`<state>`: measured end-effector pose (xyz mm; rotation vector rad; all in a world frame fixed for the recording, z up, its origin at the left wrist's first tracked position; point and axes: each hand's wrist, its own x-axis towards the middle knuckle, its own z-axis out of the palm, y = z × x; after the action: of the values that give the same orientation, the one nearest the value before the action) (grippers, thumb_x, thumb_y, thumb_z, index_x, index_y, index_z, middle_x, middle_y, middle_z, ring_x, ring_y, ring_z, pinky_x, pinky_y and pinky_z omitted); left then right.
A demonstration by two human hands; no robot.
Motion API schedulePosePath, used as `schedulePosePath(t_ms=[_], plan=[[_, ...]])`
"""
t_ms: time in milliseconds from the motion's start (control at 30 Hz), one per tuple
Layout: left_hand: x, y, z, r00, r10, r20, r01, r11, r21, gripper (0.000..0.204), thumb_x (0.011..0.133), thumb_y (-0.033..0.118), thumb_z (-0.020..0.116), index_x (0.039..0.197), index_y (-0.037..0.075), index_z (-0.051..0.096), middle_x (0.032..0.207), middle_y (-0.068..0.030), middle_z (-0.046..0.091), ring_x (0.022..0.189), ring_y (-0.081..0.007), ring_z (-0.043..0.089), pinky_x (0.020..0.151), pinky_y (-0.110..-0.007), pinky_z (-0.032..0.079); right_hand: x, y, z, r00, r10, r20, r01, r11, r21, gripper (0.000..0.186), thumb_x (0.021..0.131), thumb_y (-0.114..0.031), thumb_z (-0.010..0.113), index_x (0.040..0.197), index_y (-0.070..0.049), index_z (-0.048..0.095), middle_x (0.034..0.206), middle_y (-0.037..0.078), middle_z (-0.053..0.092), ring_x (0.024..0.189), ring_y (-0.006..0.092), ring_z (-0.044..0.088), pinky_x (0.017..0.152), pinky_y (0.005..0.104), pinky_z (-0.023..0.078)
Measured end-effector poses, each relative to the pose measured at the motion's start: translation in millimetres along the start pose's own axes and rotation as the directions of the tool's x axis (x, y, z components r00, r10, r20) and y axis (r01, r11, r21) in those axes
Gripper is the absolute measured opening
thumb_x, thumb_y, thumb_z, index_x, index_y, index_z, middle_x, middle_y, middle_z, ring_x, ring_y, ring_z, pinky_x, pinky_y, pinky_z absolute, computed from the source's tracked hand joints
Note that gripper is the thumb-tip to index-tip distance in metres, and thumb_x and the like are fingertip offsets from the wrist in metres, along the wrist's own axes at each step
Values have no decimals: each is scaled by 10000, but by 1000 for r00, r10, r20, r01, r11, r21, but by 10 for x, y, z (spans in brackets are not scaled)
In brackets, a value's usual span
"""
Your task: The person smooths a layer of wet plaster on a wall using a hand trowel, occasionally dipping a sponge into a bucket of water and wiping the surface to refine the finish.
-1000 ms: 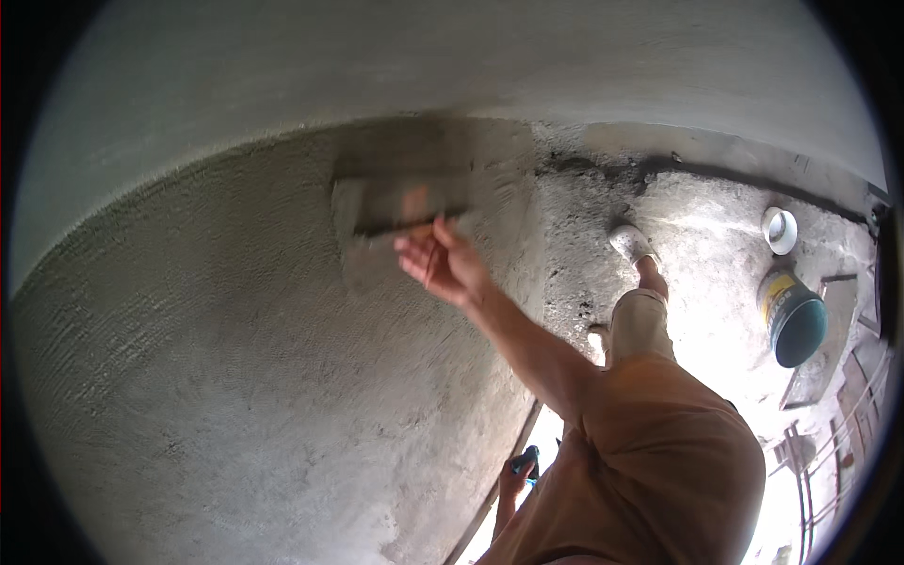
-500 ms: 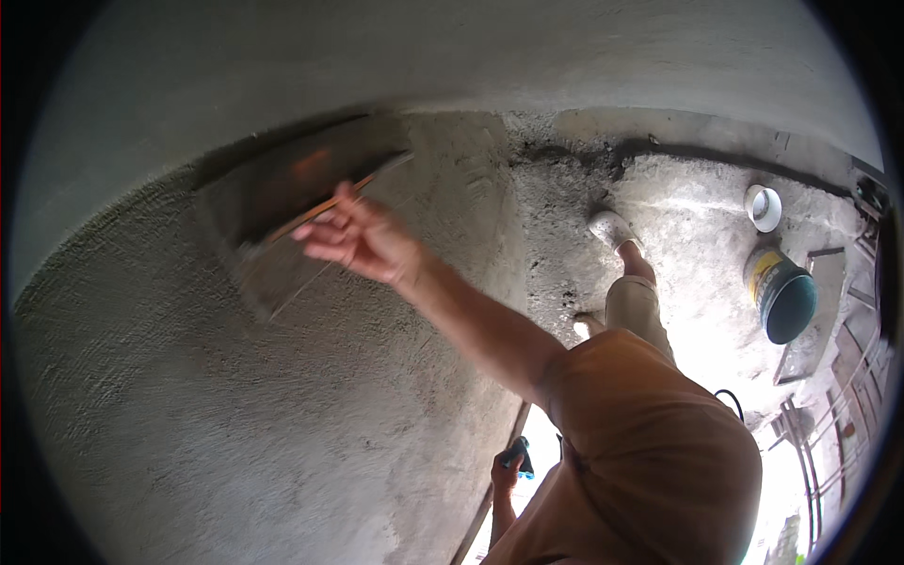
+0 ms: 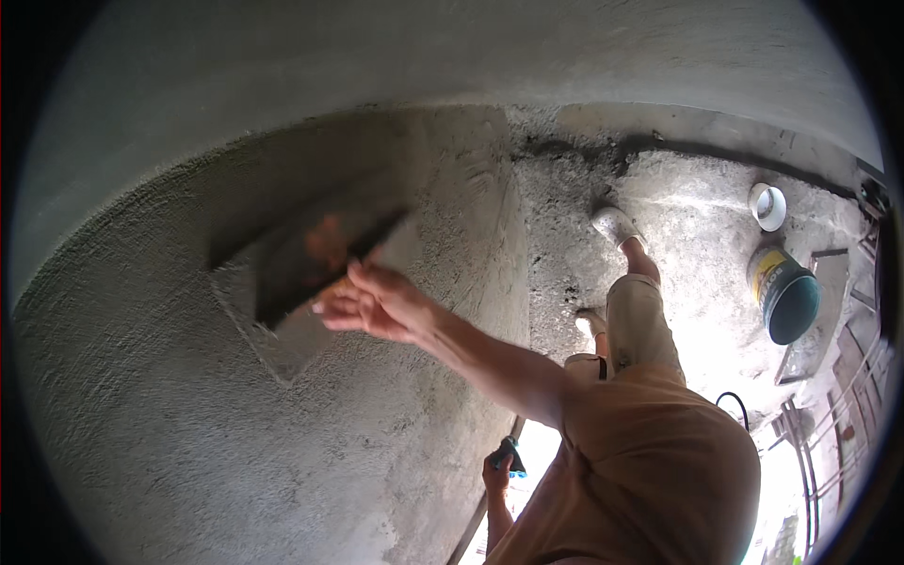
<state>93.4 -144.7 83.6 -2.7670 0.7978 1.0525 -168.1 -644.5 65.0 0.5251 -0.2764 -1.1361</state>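
Note:
Against the grey plastered wall (image 3: 188, 443) on the left, my right hand (image 3: 377, 301) grips the brownish-orange handle of a plastering trowel (image 3: 297, 268). My thumb lies over the top of the handle. The trowel's broad, dark, flat blade is smeared by motion, so I cannot tell whether its full face touches the wall. Lower down, beside my body, my left hand (image 3: 499, 474) is closed on a small dark object with a blue edge (image 3: 513, 459). Its kind does not show clearly.
A bucket (image 3: 789, 303), dark teal inside with a yellow label, stands on the rough floor at the right. Beyond it is a white round container (image 3: 767, 207). A flat board (image 3: 817, 325) and several rods (image 3: 819, 461) lie farther right. My feet (image 3: 617, 226) are beside the wall's base.
My right hand has brought the trowel down in the picture across the wall. My left hand has shifted slightly left, still holding the dark object.

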Motion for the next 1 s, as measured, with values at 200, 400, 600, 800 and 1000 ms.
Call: schedulePosePath(t_ms=[200, 400, 600, 800, 1000], plan=[[-39, -163, 99, 996, -61, 62, 66, 995, -79, 536, 758, 281, 870, 1166, 17, 644, 1039, -111, 704, 938, -182, 659, 829, -326, 542, 559, -781, -399, 976, -217, 21, 218, 972, -85, 408, 985, -450, 571, 872, -75, 682, 934, 104, 704, 1171, 295, 650, 1115, 564, 397], [-45, -310, 505, 970, -93, 225, 90, 996, 20, 589, 761, 352, 877, 1183, 22, 633, 1086, -119, 721, 1013, -205, 682, 893, -345, 543, -236, -713, -1748, 987, -144, 70, 138, 987, 77, 363, 1040, -356, 513, 1057, -32, 674, 969, 130, 732, 1172, 324, 648, 1056, 473, 491], [35, -470, 364, 984, -105, 141, 123, 984, -131, 611, 756, 337, 872, 1204, 12, 613, 1121, -144, 715, 1026, -220, 689, 879, -357, 544, -27, -880, -1768, 974, -223, 29, 215, 963, 161, 405, 1019, -364, 546, 1050, 14, 689, 1086, 185, 725, 1137, 301, 666, 988, 441, 553], [-122, -795, 267, 983, -147, 113, 146, 989, 10, 668, 746, 438, 863, 1229, 42, 626, 1132, -160, 718, 1048, -249, 694, 904, -363, 538, 774, -673, -427, 952, -165, 258, 129, 980, 151, 503, 979, -374, 618, 1116, 108, 658, 1154, 244, 689, 1194, 342, 628, 1068, 415, 511], [-216, -347, 410, 994, -53, 100, 52, 999, 12, 618, 759, 431, 855, 1222, 80, 642, 1094, -138, 729, 1018, -237, 699, 867, -349, 547, 691, 131, 1323, 914, -173, 367, 128, 981, 143, 502, 968, -390, 631, 1065, 101, 671, 1115, 257, 695, 1134, 355, 660, 1014, 474, 542]])
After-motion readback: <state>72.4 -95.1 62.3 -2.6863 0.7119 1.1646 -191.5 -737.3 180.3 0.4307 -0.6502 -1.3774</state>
